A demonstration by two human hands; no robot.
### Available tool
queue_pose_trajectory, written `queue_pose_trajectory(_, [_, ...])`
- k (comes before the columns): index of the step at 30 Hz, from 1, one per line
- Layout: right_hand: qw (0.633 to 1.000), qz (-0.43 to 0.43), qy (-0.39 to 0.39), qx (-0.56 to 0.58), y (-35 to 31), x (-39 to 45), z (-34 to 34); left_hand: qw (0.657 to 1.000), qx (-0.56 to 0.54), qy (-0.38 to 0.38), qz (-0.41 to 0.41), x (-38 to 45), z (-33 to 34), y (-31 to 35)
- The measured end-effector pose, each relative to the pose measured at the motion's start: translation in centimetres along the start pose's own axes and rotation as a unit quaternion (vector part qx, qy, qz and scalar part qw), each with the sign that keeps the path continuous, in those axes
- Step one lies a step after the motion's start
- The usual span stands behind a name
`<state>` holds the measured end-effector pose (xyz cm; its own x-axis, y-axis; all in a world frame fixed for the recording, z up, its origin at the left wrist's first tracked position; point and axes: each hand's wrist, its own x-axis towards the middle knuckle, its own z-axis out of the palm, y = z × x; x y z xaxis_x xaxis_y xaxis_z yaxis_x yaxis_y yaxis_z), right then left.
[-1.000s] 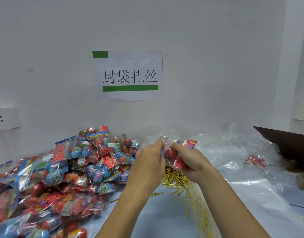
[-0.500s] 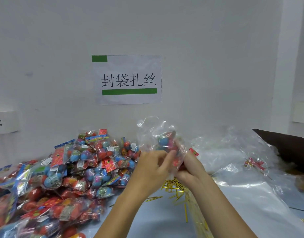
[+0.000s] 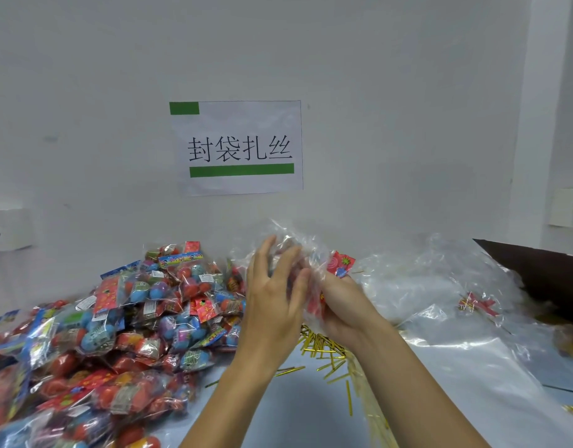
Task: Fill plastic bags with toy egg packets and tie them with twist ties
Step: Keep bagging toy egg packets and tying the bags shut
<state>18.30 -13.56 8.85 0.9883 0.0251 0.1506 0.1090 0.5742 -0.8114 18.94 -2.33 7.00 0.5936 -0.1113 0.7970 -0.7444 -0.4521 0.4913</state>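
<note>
A clear plastic bag [image 3: 306, 253] holding a toy egg packet with a red header card [image 3: 341, 263] is raised above the table's middle. My right hand [image 3: 343, 305] grips the bag from below and from the right. My left hand [image 3: 275, 299] is against the bag's left side with its fingers nearly straight and blurred by motion. A loose heap of gold twist ties [image 3: 320, 345] lies on the table just under both hands. The eggs inside the bag are mostly hidden by my fingers.
A big pile of toy egg packets [image 3: 117, 334] covers the table's left half. Crumpled clear bags [image 3: 434, 286] lie at the right, one with a small red item [image 3: 479, 305]. A dark cardboard box [image 3: 543, 273] stands far right. A paper sign [image 3: 236, 147] hangs on the wall.
The bag came up off the table in both hands. My left hand's fingers have gone from curled on the bag to nearly straight beside it. The right hand keeps its grip.
</note>
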Motion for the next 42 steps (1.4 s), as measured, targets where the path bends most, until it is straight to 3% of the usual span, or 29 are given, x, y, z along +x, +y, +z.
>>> queue_pose_trajectory(4, [0.995, 0.006, 0.011, 0.103, -0.1, 0.4, 0.0, 0.999, 0.007, 0.035, 0.032, -0.2, 0.7, 0.4])
queue_pose_trajectory(7, [0.990, 0.005, -0.011, 0.141, -0.1, 0.6, -0.7, 0.994, -0.005, 0.113, -0.013, -0.1, 0.4, 0.7])
queue_pose_trajectory(9, [0.990, -0.003, -0.041, 0.132, -0.1, 0.6, -0.8, 0.982, -0.034, 0.165, -0.083, 0.0, 0.0, 0.8])
queue_pose_trajectory(10, [0.990, -0.010, -0.056, 0.126, -0.1, 0.5, -0.8, 0.976, -0.066, 0.159, -0.135, 0.1, -0.1, 0.7])
queue_pose_trajectory(12, [0.990, -0.025, -0.070, 0.120, 0.0, 0.5, -0.6, 0.958, -0.156, 0.076, -0.228, 0.4, -0.3, 0.6])
queue_pose_trajectory(14, [0.992, -0.036, -0.062, 0.100, 0.1, 0.5, -0.4, 0.928, -0.256, -0.010, -0.271, 0.4, -0.2, 0.6])
queue_pose_trajectory(16, [0.995, -0.049, -0.050, 0.073, 0.1, 0.4, -0.5, 0.900, -0.332, -0.042, -0.277, 0.2, 0.2, 0.6])
queue_pose_trajectory(18, [0.995, -0.061, -0.029, 0.073, -0.1, 0.5, -0.7, 0.897, -0.346, -0.078, -0.265, 0.0, 0.4, 0.6])
queue_pose_trajectory(22, [0.991, -0.078, -0.002, 0.106, -0.6, 0.6, -1.1, 0.928, -0.240, -0.145, -0.246, 0.0, 0.1, 0.3])
queue_pose_trajectory(24, [0.989, -0.112, 0.004, 0.099, -0.3, 0.8, -1.3, 0.955, -0.173, -0.079, -0.226, 0.1, -0.1, 0.6])
queue_pose_trajectory(27, [0.986, -0.161, 0.014, 0.026, 0.4, 1.1, -1.7, 0.992, -0.079, 0.057, -0.074, 0.4, -0.8, 1.6])
queue_pose_trajectory(29, [0.983, -0.181, 0.011, -0.035, 0.9, 1.3, -1.7, 0.998, -0.034, 0.049, 0.007, 0.7, -1.0, 2.1])
queue_pose_trajectory(32, [0.966, -0.221, -0.001, -0.132, 1.5, 1.6, -1.5, 1.000, -0.002, -0.003, 0.024, 0.9, -0.9, 2.4])
queue_pose_trajectory(37, [0.939, -0.268, 0.042, -0.212, 2.2, 2.4, -2.0, 0.997, -0.025, 0.058, 0.045, 0.6, -0.9, 2.8])
queue_pose_trajectory(42, [0.945, -0.260, -0.069, -0.185, 2.7, 2.2, -1.1, 0.992, -0.076, 0.045, 0.085, 0.6, -0.5, 4.0])
